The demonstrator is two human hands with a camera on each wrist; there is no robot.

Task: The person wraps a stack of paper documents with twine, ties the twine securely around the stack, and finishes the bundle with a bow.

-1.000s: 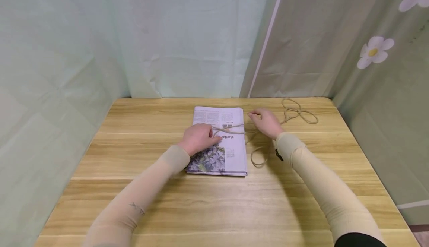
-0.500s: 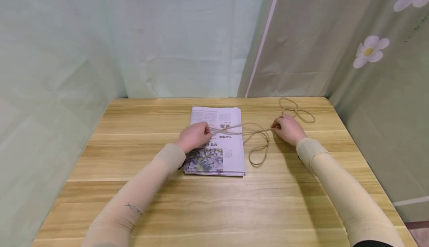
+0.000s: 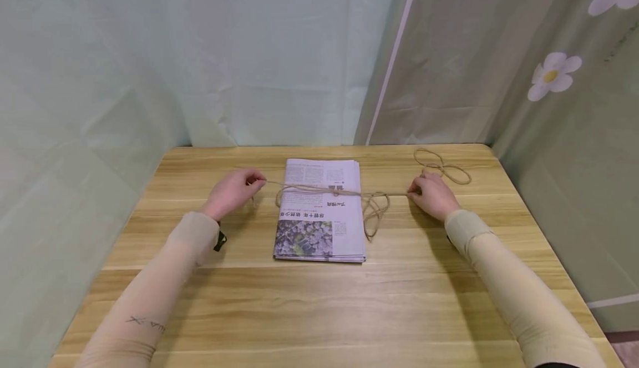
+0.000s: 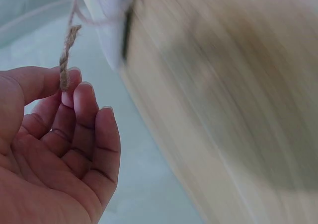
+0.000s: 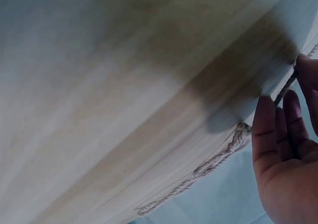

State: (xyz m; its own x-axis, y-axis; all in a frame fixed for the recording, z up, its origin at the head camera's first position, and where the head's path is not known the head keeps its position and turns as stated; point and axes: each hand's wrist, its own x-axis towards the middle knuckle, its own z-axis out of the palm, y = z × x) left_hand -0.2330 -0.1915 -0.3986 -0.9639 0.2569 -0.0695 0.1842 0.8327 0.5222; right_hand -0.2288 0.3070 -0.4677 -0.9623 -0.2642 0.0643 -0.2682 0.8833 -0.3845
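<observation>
A stack of folded newspapers (image 3: 348,238) lies on the wooden table, with twine (image 3: 319,188) running across its top and crossing near the middle. To the left of the stack, my left hand (image 3: 234,191) pinches one strand between thumb and fingers. In the left wrist view, a frayed length of twine (image 4: 68,55) sticks out from the fingertips of the left hand (image 4: 67,139). My right hand (image 3: 433,195), right of the stack, pinches another strand, which is drawn straight. The right wrist view has the right hand (image 5: 280,179) holding the dark strand.
Slack twine loops (image 3: 374,212) hang at the newspapers' right edge. More looped twine (image 3: 444,169) lies at the table's back right, beyond my right hand. A pale curtain (image 3: 279,79) stands behind the wooden table (image 3: 319,312), and a flowered sheet (image 3: 564,151) hangs on the right.
My left hand has moved from over the newspapers out to their left, drawing a strand along. My right hand has moved right. The twine across the stack looks straighter and the crossing tighter.
</observation>
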